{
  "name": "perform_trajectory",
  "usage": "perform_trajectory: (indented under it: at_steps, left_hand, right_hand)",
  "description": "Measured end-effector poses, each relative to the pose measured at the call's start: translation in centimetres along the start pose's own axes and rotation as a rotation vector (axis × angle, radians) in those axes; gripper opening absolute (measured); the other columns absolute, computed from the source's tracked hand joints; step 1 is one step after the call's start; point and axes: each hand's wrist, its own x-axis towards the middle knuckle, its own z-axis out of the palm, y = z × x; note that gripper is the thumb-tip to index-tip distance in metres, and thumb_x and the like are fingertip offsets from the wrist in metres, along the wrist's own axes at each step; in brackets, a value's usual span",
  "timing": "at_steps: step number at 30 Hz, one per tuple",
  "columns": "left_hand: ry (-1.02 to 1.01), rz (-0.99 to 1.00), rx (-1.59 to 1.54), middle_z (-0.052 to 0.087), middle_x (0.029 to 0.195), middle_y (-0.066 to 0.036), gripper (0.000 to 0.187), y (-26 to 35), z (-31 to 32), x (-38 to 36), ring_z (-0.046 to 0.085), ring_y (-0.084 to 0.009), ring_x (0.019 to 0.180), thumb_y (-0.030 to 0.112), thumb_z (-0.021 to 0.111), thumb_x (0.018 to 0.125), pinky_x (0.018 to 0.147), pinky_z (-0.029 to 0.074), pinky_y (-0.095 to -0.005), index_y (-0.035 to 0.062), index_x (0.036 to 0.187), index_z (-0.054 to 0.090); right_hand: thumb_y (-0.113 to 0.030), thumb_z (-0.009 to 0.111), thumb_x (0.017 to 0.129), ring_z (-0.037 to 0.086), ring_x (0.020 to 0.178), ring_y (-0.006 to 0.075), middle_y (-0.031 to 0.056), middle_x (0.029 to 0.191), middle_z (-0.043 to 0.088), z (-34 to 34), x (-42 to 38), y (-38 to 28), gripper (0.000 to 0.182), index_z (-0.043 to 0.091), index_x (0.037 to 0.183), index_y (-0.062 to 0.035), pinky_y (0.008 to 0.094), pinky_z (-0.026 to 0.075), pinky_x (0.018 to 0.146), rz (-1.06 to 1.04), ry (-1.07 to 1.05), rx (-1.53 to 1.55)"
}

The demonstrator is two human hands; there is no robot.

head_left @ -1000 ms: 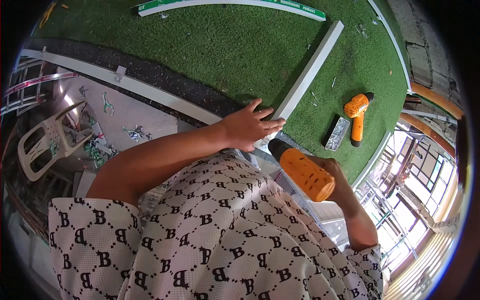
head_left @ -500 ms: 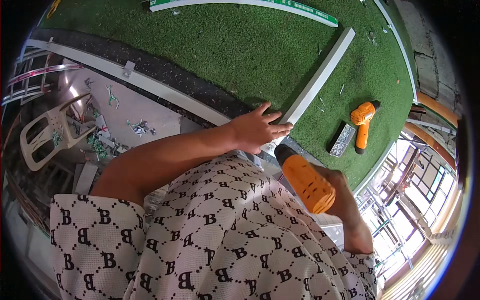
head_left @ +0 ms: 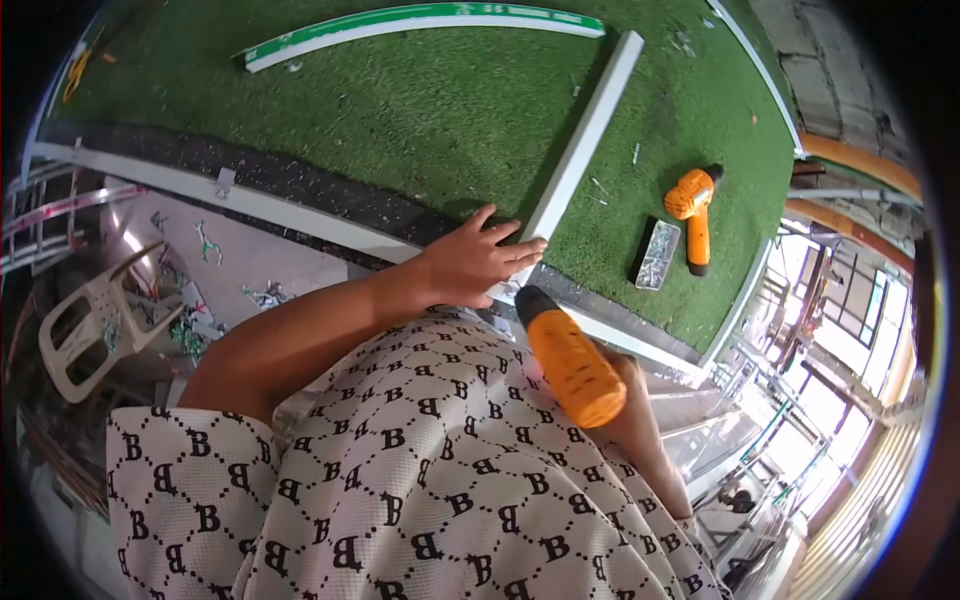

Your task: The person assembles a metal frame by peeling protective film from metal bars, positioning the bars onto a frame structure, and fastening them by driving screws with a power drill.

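My left hand point(head_left: 475, 262) lies across the corner where a white aluminum bar point(head_left: 585, 135) meets a long white rail point(head_left: 320, 226). Its fingers are stretched out, with the fingertips resting on the bar's near end. An orange cordless drill point(head_left: 570, 362) is gripped in my right hand point(head_left: 628, 385), whose fingers are mostly hidden behind it. The drill's black chuck points at the joint, close beside my left fingertips. Whether its bit touches the metal cannot be made out.
A second orange drill point(head_left: 697, 220) lies on the green turf surface point(head_left: 420, 130) beside a small box of screws point(head_left: 657, 255). Farther off is a white bar with green film point(head_left: 430, 22). A plastic chair point(head_left: 85, 335) and scraps point(head_left: 205, 243) are at left, below the rail.
The view has shifted, so the bar, second drill and screw box appear farther left and higher. Both hands keep nearly the same place at the joint, and the drill stays in my right hand.
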Motion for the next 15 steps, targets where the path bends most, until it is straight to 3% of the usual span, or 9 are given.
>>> perform_trajectory:
  at_steps: [2, 3, 4, 7, 8, 11, 12, 15]
  left_hand:
    - [-0.011, -0.026, -0.019, 0.035, 0.153, -0.002, 0.089, 0.0, 0.0, 0.0, 0.041, -0.0288, 0.134, 0.042, 0.081, 0.065, 0.108, 0.027, -0.0571, 0.0135, 0.141, 0.045]
    - [0.005, -0.032, -0.037, 0.034, 0.153, 0.0, 0.091, 0.0, 0.2, 0.1, 0.041, -0.0287, 0.134, 0.04, 0.081, 0.064, 0.109, 0.026, -0.0575, 0.0141, 0.142, 0.044]
    - [0.005, -0.011, -0.028, 0.034, 0.153, 0.0, 0.091, 0.1, 0.3, 0.1, 0.041, -0.0287, 0.134, 0.04, 0.081, 0.064, 0.109, 0.026, -0.0575, 0.0141, 0.142, 0.044]
    - [-0.026, -0.055, -0.049, 0.034, 0.154, 0.001, 0.088, 0.1, 0.2, 0.1, 0.039, -0.0287, 0.135, 0.038, 0.078, 0.066, 0.112, 0.022, -0.0573, 0.0151, 0.143, 0.044]
    - [-0.032, -0.037, -0.043, 0.034, 0.154, 0.001, 0.088, 0.0, 0.2, 0.0, 0.039, -0.0287, 0.135, 0.038, 0.078, 0.066, 0.112, 0.022, -0.0573, 0.0151, 0.143, 0.044]
    - [-0.036, -0.054, -0.037, 0.033, 0.154, -0.001, 0.084, 0.3, -0.6, 0.2, 0.04, -0.0303, 0.133, 0.037, 0.077, 0.067, 0.112, 0.023, -0.0546, 0.0141, 0.142, 0.045]
    - [-0.026, -0.018, -0.017, 0.033, 0.154, -0.001, 0.084, 0.3, -0.6, 0.3, 0.04, -0.0303, 0.133, 0.037, 0.077, 0.067, 0.112, 0.023, -0.0546, 0.0141, 0.142, 0.045]
    - [-0.07, -0.038, 0.029, 0.034, 0.153, -0.001, 0.086, 0.5, -0.2, 0.3, 0.04, -0.0302, 0.133, 0.04, 0.077, 0.068, 0.112, 0.024, -0.0551, 0.0143, 0.142, 0.044]
  right_hand:
    - [-0.012, 0.075, 0.073, 0.067, 0.093, 0.0238, 0.0082, 0.103, 0.069, -2.7, 1.9, -3.1, 0.029, 0.067, 0.1, -0.0052, 0.0319, 0.052, 0.08, 0.307, -0.127, 0.149]
    - [-0.012, 0.079, 0.067, 0.067, 0.089, 0.0246, 0.01, 0.098, 0.069, -2.7, 1.2, -1.6, 0.036, 0.067, 0.1, -0.0044, 0.0315, 0.052, 0.079, 0.33, -0.096, 0.355]
    - [-0.012, 0.08, 0.067, 0.068, 0.086, 0.0222, 0.0099, 0.095, 0.07, -3.2, 0.6, -1.4, 0.038, 0.066, 0.102, -0.0045, 0.0317, 0.053, 0.077, 0.332, -0.038, 0.287]
    - [-0.012, 0.077, 0.074, 0.066, 0.093, 0.0159, 0.0087, 0.104, 0.069, -4.0, -5.2, 3.7, 0.038, 0.065, 0.109, -0.0071, 0.0294, 0.052, 0.078, -0.13, 0.246, -0.229]
    - [-0.011, 0.076, 0.075, 0.065, 0.093, 0.0159, 0.0083, 0.105, 0.068, -4.9, -6.7, 3.9, 0.039, 0.063, 0.112, -0.0062, 0.0299, 0.052, 0.078, -0.037, 0.341, -0.248]
    - [-0.009, 0.073, 0.079, 0.062, 0.093, 0.0161, 0.007, 0.106, 0.065, -6.2, -9.0, 5.8, 0.043, 0.058, 0.12, -0.0034, 0.0316, 0.051, 0.079, 0.521, 0.656, 0.098]
    - [-0.014, 0.074, 0.081, 0.063, 0.089, 0.0198, 0.0086, 0.102, 0.065, -8.1, -8.2, 6.9, 0.046, 0.056, 0.122, -0.0023, 0.0351, 0.05, 0.081, 0.413, 0.752, 0.376]
    - [-0.01, 0.073, 0.076, 0.064, 0.089, 0.0232, 0.0131, 0.101, 0.066, -9.5, -8.2, 17.3, 0.066, 0.045, 0.135, -0.003, 0.0348, 0.05, 0.079, 0.395, 0.853, 0.136]
